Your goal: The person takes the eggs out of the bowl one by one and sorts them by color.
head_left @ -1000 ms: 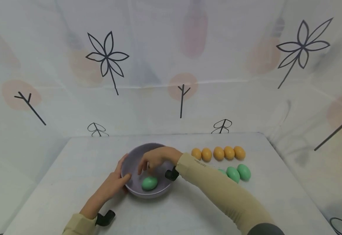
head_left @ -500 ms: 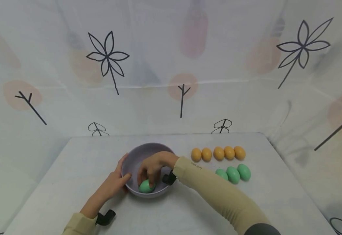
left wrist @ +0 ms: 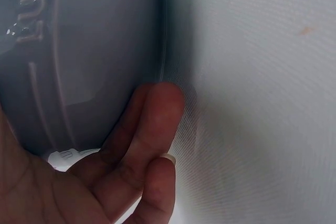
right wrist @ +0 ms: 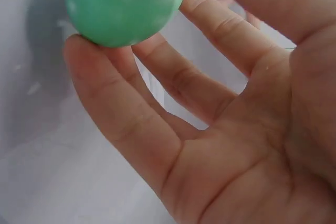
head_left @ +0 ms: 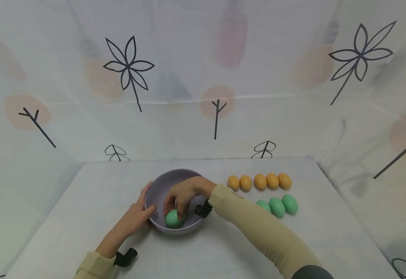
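Observation:
A greyish-purple bowl (head_left: pixel 159 190) stands on the white table. My left hand (head_left: pixel 136 215) grips its left side, the thumb over the rim and the other fingers along the outer wall; in the left wrist view those fingers (left wrist: pixel 163 114) lie low against the bowl, close to the cloth. Inside the bowl, my right hand (head_left: pixel 183 193) pinches a green egg (head_left: pixel 174 219) between thumb and fingertips. The right wrist view has this green egg (right wrist: pixel 121 11) at the top, with the palm apart from it. Part of the egg is hidden by the fingers.
Several orange eggs (head_left: pixel 260 181) form a row at the back right of the table (head_left: pixel 314 240). In front of them lie green eggs (head_left: pixel 277 207), partly covered by the right sleeve (head_left: pixel 258 224). A patterned cloth (head_left: pixel 175 131) hangs behind and at the sides.
My right hand came down onto the green egg in the bowl, took hold of it, and tipped it more upright. The left hand stayed on the bowl.

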Action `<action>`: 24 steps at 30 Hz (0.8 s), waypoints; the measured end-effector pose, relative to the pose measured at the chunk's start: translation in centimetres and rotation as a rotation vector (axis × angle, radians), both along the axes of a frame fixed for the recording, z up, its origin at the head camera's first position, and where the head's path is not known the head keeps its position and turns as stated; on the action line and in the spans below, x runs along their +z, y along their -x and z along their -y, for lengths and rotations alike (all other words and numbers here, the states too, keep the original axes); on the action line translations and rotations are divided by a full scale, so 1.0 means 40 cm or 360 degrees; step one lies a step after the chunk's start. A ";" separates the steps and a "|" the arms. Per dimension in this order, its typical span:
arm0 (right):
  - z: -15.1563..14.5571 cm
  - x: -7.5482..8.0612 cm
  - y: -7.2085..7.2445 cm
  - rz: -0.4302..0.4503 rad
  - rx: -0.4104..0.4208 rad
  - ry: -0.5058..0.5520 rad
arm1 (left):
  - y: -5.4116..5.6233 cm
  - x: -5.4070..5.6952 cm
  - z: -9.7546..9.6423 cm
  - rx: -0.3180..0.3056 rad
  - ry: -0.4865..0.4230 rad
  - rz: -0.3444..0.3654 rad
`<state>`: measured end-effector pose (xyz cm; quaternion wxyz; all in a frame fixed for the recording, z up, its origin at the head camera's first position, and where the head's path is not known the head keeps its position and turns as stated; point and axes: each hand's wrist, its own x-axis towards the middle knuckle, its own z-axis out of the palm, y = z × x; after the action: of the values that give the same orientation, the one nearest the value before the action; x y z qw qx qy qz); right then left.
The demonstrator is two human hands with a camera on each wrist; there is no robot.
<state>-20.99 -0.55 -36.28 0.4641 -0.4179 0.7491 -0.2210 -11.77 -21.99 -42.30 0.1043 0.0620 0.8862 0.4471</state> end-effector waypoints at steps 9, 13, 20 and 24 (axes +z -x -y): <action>-0.085 0.053 0.010 0.0005 -0.0047 0.0329 | 0.002 -0.001 -0.001 0.0015 0.0021 0.0008; -0.158 0.073 0.019 -0.0029 -0.0087 0.0466 | 0.003 -0.001 -0.003 0.0034 0.0009 0.0011; -0.334 0.076 0.028 -0.0067 -0.0323 0.0603 | 0.003 0.001 -0.004 0.0042 0.0001 0.0011; -0.445 0.066 0.016 -0.0042 -0.0612 0.0583 | 0.003 -0.001 -0.004 0.0048 0.0014 0.0001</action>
<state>-21.64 17.25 -33.65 0.3205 -0.3476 0.7682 -0.4316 -11.89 -21.81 -42.33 0.0981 0.0482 0.8890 0.4447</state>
